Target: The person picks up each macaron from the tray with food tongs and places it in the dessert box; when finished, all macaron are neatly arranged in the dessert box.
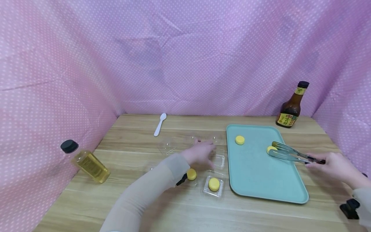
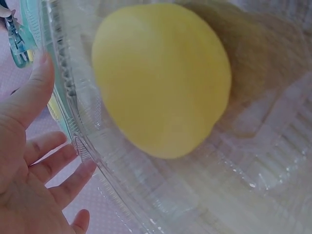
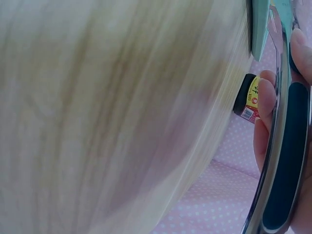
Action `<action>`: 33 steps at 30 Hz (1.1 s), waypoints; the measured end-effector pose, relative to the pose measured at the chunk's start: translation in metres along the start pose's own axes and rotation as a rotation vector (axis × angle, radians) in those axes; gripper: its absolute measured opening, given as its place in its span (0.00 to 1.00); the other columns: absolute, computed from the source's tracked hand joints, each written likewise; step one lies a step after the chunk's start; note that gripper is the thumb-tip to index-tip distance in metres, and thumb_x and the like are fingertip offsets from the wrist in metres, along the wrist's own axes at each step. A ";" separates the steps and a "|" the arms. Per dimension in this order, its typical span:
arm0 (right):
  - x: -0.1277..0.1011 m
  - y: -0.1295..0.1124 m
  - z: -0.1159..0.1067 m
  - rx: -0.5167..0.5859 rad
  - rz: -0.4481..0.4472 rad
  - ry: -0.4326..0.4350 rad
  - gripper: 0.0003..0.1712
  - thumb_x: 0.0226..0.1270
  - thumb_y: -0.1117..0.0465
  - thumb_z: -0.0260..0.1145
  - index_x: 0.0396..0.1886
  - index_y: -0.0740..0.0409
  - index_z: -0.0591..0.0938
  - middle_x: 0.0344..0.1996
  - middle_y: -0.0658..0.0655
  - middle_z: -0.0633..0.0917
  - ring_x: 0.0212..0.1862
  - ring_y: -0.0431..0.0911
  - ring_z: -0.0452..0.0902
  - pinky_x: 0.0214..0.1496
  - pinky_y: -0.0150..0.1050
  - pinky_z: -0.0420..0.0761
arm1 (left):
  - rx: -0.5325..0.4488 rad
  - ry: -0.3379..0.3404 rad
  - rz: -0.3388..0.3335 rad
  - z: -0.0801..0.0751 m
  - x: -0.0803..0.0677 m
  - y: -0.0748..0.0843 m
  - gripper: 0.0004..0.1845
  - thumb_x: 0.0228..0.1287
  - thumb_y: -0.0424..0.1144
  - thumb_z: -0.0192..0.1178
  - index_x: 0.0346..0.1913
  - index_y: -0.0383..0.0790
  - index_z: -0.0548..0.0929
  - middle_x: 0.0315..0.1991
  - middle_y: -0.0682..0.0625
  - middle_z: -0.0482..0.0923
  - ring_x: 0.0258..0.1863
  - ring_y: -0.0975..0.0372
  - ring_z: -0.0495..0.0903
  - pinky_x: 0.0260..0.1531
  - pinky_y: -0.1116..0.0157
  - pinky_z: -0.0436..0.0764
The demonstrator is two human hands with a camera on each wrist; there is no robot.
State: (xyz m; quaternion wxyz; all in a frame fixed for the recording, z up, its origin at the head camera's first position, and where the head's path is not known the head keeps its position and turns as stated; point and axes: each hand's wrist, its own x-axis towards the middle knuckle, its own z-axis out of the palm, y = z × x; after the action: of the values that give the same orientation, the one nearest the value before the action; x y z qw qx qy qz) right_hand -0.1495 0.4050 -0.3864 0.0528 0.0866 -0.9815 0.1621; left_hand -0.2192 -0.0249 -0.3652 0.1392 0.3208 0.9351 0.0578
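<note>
My right hand (image 1: pixel 330 167) grips the handles of a pair of tongs (image 1: pixel 292 154). The tong tips straddle a round yellow macaron-like piece (image 1: pixel 271 149) on the pale green tray (image 1: pixel 261 180). Another yellow piece (image 1: pixel 240 140) lies near the tray's far left corner. My left hand (image 1: pixel 201 153) reaches over small clear plastic boxes left of the tray, fingers spread and loosely bent; in the left wrist view its fingertips (image 2: pixel 87 165) are right at a clear box's edge. One open clear box (image 1: pixel 218 161) lies by that hand. Nearer, two yellow pieces (image 1: pixel 214 184) (image 1: pixel 191 174) sit in clear boxes.
A brown sauce bottle (image 1: pixel 290 108) stands behind the tray at the right. An oil bottle (image 1: pixel 92 164) with a black cap stands at the left edge. A white spoon (image 1: pixel 160 125) lies at the back. Pink dotted cloth (image 1: pixel 185 64) hangs around the wooden table.
</note>
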 end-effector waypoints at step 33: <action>-0.001 -0.003 0.007 -0.024 -0.071 0.094 0.25 0.55 0.54 0.72 0.47 0.67 0.83 0.11 0.47 0.70 0.16 0.34 0.53 0.17 0.31 0.56 | -0.022 -0.001 0.004 0.000 0.001 -0.001 0.42 0.49 0.55 0.69 0.67 0.43 0.67 0.66 0.52 0.67 0.67 0.58 0.64 0.72 0.46 0.47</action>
State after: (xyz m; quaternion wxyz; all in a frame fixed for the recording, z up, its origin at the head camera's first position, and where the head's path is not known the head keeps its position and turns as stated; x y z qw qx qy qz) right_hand -0.1487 0.3996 -0.3922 0.1053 0.1129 -0.9762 0.1521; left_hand -0.2205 -0.0255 -0.3654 0.1428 0.3212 0.9337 0.0681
